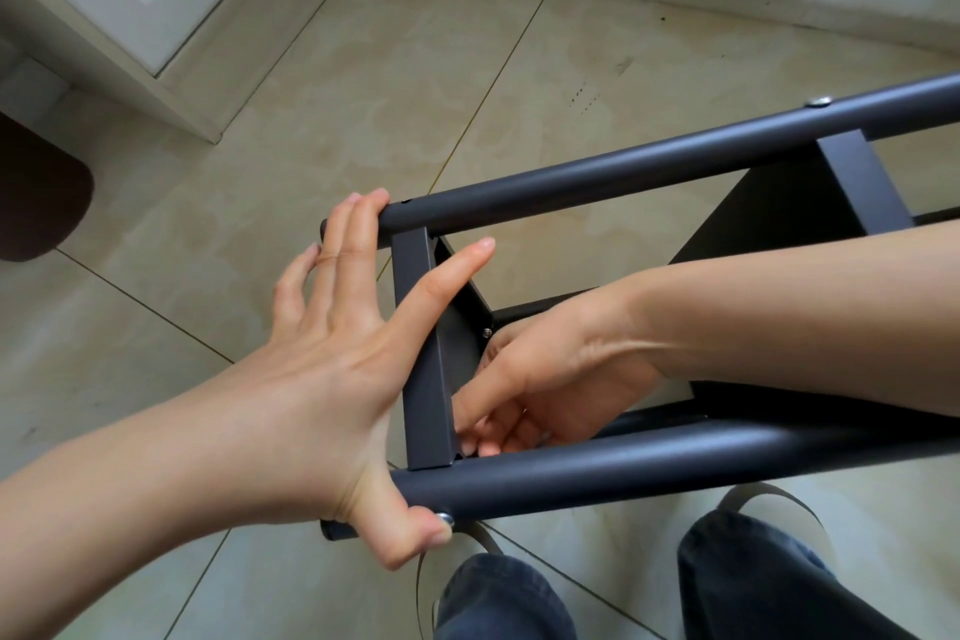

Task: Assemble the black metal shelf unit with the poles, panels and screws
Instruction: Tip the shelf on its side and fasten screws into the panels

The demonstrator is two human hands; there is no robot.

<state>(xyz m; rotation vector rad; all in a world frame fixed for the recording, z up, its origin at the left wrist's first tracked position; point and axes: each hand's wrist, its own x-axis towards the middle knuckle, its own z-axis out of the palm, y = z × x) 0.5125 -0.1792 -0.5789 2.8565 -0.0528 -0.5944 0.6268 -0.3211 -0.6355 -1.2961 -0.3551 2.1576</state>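
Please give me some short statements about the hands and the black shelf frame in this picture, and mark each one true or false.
1. The left hand spans the end of the frame, fingers on the upper pole and thumb at the lower pole. True.
2. The right hand lies on the floor, away from the frame. False: it reaches inside the frame, with its fingers at the corner where the end panel meets the lower pole.
3. A silver screw head shows on the lower pole beside the left thumb. True.
4. The upper pole carries no screw. False: a silver screw sits on it farther along.
5. The floor is carpeted. False: it is beige tile.
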